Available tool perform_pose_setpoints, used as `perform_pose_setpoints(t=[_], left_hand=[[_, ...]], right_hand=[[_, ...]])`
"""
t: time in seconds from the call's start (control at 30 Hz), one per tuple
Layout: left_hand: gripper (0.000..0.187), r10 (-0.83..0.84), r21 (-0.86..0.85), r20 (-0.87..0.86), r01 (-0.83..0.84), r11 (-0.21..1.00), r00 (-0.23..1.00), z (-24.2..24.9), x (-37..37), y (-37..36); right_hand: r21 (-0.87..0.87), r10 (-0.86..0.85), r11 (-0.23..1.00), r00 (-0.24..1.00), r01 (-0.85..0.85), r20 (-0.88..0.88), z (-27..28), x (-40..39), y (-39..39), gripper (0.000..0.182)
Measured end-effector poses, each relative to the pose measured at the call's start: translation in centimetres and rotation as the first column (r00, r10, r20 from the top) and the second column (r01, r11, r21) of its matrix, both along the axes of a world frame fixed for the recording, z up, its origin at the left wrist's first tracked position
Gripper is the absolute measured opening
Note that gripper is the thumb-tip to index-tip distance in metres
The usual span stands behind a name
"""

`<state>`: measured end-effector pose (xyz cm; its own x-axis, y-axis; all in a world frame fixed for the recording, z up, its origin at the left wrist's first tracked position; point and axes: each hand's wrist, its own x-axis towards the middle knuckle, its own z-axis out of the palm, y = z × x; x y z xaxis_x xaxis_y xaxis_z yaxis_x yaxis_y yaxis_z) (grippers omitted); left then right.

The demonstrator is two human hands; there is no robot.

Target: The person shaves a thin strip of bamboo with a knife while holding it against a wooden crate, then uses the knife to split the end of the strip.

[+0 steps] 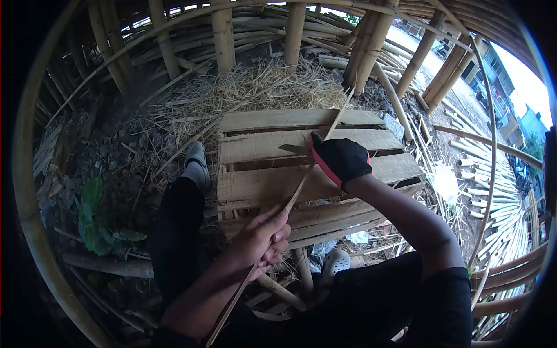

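My bare left hand is closed around the strip, which slants over the slatted table from along my left forearm up past the far edge. My right hand, in a black and pink glove, is apart from the left and farther up the strip, clamped on a knife whose blade sticks out to the left; whether its edge touches the strip I cannot tell. My shoes are by the table's left and near sides, and straw lies beyond it below the posts.
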<state>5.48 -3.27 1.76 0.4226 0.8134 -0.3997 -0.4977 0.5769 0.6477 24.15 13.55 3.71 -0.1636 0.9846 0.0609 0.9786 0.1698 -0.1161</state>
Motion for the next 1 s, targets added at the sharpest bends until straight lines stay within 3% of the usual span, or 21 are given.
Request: perform_pose_setpoints(t=[0.17,0.3,0.43,0.5,0.57,0.6,0.63,1.0], left_hand=[[0.017,-0.015,-0.02,0.063,0.016,1.0,0.998,-0.5,-0.1,0.0],[0.017,-0.022,-0.096,0.163,0.038,0.995,0.986,-1.3,-0.6,0.1],[0.02,-0.014,-0.032,0.063,0.016,0.999,0.998,-0.4,0.3,0.1],[0.019,-0.015,0.004,-0.009,0.015,1.0,1.0,0.0,0.6,-0.2],[0.037,-0.016,0.079,-0.147,0.028,0.996,0.989,-0.1,0.7,-0.4],[0.052,-0.028,0.11,-0.227,0.054,0.992,0.973,-0.8,0.6,-0.2],[0.052,-0.028,0.109,-0.224,0.053,0.993,0.974,-0.7,0.7,-0.3],[0.047,-0.046,0.117,-0.153,0.064,0.991,0.987,-0.7,0.1,-0.3]], right_hand=[[-0.031,-0.081,0.996,0.996,0.08,-0.036,-1.0,1.2,1.9,0.072],[-0.038,-0.017,0.999,1.0,0.017,0.014,-0.7,0.5,0.8,0.07],[0.003,-0.094,0.996,0.995,0.095,-0.044,-1.6,1.7,3.1,0.072],[0.071,-0.018,0.997,0.993,0.01,0.118,0.0,0.3,0.2,0.07],[-0.037,0.068,0.997,0.987,-0.063,0.144,0.9,1.4,1.6,0.069],[-0.005,-0.013,1.0,0.995,0.013,0.095,0.1,2.6,3.2,0.07],[0.026,-0.09,0.996,0.995,0.089,0.042,-0.3,2.9,3.9,0.07],[-0.052,-0.051,0.997,0.998,0.053,0.026,-0.1,2.4,2.3,0.071]])
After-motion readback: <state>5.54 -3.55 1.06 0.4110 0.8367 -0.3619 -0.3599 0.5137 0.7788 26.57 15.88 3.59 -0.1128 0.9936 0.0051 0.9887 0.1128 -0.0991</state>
